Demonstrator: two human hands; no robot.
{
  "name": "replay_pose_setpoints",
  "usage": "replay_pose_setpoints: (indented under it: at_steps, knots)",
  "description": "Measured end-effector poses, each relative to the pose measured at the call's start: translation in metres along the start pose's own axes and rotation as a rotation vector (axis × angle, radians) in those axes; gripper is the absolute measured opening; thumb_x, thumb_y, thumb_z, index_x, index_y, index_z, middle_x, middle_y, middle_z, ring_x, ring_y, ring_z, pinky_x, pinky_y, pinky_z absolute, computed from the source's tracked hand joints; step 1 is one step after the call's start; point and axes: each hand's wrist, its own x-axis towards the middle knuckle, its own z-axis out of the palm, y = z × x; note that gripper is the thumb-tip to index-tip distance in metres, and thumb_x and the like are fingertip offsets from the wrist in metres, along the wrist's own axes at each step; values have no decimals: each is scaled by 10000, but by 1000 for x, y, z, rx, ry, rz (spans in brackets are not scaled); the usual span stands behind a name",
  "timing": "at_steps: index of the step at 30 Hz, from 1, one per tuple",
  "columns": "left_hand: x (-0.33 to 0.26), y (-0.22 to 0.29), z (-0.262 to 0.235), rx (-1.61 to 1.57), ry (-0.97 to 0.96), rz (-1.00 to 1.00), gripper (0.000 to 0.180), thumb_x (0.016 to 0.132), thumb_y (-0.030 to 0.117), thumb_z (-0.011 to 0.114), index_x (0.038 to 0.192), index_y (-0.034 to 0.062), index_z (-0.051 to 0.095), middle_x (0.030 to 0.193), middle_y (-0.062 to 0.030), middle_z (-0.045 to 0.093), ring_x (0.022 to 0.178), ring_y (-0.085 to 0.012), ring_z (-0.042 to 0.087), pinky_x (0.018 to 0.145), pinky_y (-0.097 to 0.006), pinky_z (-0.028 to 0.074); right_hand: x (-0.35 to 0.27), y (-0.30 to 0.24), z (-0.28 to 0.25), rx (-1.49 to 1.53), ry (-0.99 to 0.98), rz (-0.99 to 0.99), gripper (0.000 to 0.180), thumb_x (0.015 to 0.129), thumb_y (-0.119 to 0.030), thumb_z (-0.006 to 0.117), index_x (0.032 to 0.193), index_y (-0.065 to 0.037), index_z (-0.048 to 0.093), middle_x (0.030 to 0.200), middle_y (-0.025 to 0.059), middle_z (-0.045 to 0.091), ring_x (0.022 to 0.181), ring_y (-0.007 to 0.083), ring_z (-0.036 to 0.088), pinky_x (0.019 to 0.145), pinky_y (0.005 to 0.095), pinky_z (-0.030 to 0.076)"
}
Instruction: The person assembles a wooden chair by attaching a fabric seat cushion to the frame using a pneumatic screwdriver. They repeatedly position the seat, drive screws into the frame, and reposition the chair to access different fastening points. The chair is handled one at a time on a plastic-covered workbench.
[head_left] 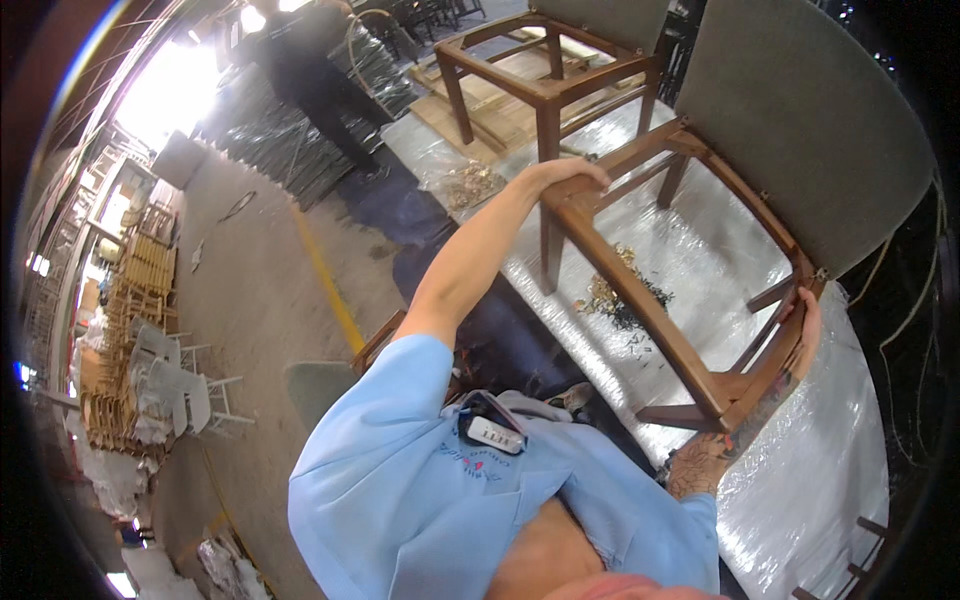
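Observation:
A brown wooden chair [650,313] with a grey upholstered back [810,130] stands on a table covered in shiny plastic film. Its seat frame has no seat in it, so the tabletop shows through. My left hand [568,174] is closed over the far left corner of this frame. On the near right, my right hand [806,335] grips the side rail close to the backrest, its fingers curled over the wood. Small black and gold-coloured screws or similar hardware [608,300] lie in a loose pile under the frame.
Behind stands a second seatless chair [545,88], beside flat wooden pieces [480,115]. Another small heap of hardware [472,186] sits near the table's left edge. A person in dark clothes [315,85] stands beyond. Chair frames [140,290] are stacked far left. Cords [905,330] hang at right.

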Motion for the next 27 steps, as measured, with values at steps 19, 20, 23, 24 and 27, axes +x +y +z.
replay_pose_setpoints:
  at_steps: [19, 20, 23, 24, 27]
  knots:
    - [-329, 12, 30, 318, 121, 729, 537, 714, 404, 780, 947, -72, 695, 836, -137, 692, 722, -213, 668, 634, -322, 514, -324, -75, 130, -160, 187, -637, 634, 992, -606, 369, 1033, -9, 578, 785, 65, 578, 646, 156, 561, 546, 265, 486]
    - [-357, 5, 28, 270, 132, 775, 540, 713, 410, 777, 943, -72, 695, 831, -142, 691, 714, -217, 672, 628, -321, 520, -331, -87, 121, -138, 31, -620, 654, 993, -607, 352, 1070, 6, 567, 813, 80, 589, 672, 172, 578, 565, 280, 505]
    - [-422, -10, 23, 259, 218, 875, 535, 725, 416, 767, 956, -61, 696, 829, -155, 688, 676, -224, 667, 609, -315, 524, -367, -120, 182, -121, 123, -723, 612, 1020, -566, 270, 1178, -35, 531, 942, 60, 617, 601, 118, 521, 499, 229, 459]
    - [-445, -17, 22, 248, 277, 889, 532, 729, 416, 766, 961, -58, 696, 827, -157, 687, 660, -229, 664, 599, -315, 526, -374, -129, 201, -149, 89, -750, 602, 1013, -558, 285, 1171, -34, 537, 937, 60, 619, 606, 119, 524, 505, 231, 460]
    - [-515, -41, 25, 206, 507, 898, 548, 713, 444, 764, 940, -51, 702, 818, -155, 690, 676, -240, 666, 615, -314, 519, -384, -143, 258, -237, -32, -808, 573, 993, -535, 331, 1148, -30, 554, 924, 60, 625, 619, 122, 533, 522, 237, 463]
